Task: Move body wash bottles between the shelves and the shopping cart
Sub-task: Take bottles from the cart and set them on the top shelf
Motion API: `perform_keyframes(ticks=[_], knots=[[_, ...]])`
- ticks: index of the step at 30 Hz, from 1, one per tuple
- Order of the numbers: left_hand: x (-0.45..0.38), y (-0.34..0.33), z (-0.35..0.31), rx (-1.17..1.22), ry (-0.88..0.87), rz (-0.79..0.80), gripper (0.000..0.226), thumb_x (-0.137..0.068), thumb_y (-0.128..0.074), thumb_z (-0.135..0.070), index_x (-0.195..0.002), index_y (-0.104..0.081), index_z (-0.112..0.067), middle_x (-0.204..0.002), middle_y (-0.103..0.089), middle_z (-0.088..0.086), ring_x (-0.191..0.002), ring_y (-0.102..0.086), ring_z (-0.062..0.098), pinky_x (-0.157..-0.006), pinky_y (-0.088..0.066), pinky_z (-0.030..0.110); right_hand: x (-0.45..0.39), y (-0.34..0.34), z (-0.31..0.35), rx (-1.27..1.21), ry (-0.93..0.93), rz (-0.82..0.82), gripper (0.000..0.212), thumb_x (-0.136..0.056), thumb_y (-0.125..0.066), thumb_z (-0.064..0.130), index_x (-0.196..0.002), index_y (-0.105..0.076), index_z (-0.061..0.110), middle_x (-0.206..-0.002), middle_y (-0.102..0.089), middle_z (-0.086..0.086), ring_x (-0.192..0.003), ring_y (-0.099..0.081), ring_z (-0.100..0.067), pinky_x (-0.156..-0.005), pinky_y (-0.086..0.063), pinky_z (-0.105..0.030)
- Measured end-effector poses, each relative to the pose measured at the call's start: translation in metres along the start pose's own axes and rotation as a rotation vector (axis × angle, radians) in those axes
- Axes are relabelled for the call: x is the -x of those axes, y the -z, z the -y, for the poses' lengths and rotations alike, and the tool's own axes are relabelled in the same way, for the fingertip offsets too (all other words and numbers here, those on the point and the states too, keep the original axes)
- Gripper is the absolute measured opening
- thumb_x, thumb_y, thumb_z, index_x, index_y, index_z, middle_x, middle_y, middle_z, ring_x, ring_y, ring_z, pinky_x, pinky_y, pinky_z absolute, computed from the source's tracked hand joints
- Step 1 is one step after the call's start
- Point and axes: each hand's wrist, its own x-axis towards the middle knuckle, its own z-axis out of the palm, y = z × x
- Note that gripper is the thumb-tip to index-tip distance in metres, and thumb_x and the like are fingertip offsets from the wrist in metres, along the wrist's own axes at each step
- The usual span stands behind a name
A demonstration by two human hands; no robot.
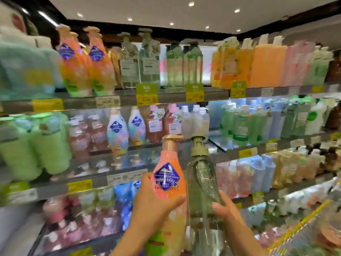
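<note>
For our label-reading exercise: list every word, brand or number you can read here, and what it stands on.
Nothing reads with certainty.
Blue diamond label on the orange pump bottle in the left hand: blurred.
Yellow shelf price tags: too blurred.
Clear green pump bottle in the right hand: no text visible.

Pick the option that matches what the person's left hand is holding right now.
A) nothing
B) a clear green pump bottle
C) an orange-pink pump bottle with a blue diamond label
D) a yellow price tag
C: the left hand wraps its fingers round the orange-pink bottle, whose blue diamond label faces the camera, while the right hand grips the clear green bottle beside it.
</note>
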Motion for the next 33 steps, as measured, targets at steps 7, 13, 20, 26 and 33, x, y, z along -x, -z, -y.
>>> perform_keyframes(ticks=[7, 13, 20, 26, 33], knots=[[0.027, 0.074, 0.021, -0.105, 0.065, -0.176, 0.057, -0.044, -0.085, -0.037, -0.090, -0.054, -0.022, -0.076, -0.065, -0.007, -0.058, -0.054, -0.004, -0.053, -0.043, 0.016, -0.007, -0.068, -0.010, 0.106, -0.017, 0.228, 0.112, -0.015, -0.092, 0.035, -0.117, -0.054, 0.012, -0.085, -0.073, 0.015, -0.075, -0.067, 0.004, -0.063, -0.049, -0.011], [0.033, 0.075, -0.005, -0.117, 0.019, -0.283, 0.066, -0.044, -0.089, -0.035, -0.096, -0.048, -0.030, -0.084, -0.064, -0.018, -0.072, -0.057, -0.007, -0.057, -0.039, 0.013, -0.007, -0.065, 0.018, 0.062, 0.043, 0.256, 0.127, -0.002, -0.086, 0.063, -0.118, -0.052, 0.026, -0.110, -0.067, 0.010, -0.090, -0.067, 0.000, -0.069, -0.052, -0.016], [0.005, 0.060, -0.056, -0.079, -0.123, -0.302, 0.067, -0.048, -0.091, -0.029, -0.095, -0.044, -0.030, -0.092, -0.064, -0.015, -0.083, -0.061, 0.000, -0.070, -0.047, 0.026, -0.033, -0.046, 0.064, 0.063, 0.177, 0.211, 0.136, -0.009, -0.089, 0.060, -0.132, -0.046, 0.021, -0.114, -0.068, 0.002, -0.098, -0.068, -0.012, -0.084, -0.054, -0.035], [-0.044, 0.071, -0.105, -0.120, -0.307, -0.353, 0.065, -0.049, -0.091, -0.030, -0.092, -0.042, -0.033, -0.089, -0.064, -0.016, -0.082, -0.060, -0.002, -0.068, -0.044, 0.021, -0.072, -0.057, 0.126, 0.031, 0.335, 0.222, 0.091, -0.032, -0.082, 0.038, -0.118, -0.052, 0.032, -0.097, -0.072, 0.014, -0.086, -0.069, -0.004, -0.065, -0.054, -0.016], [-0.122, 0.100, -0.146, -0.160, -0.501, -0.417, 0.072, -0.053, -0.090, -0.031, -0.104, -0.040, -0.027, -0.093, -0.060, -0.014, -0.084, -0.057, -0.002, -0.066, -0.041, 0.014, -0.147, -0.093, 0.170, 0.032, 0.495, 0.129, 0.093, -0.044, -0.089, 0.037, -0.126, -0.046, 0.032, -0.097, -0.069, 0.018, -0.087, -0.067, 0.000, -0.068, -0.055, -0.018]])
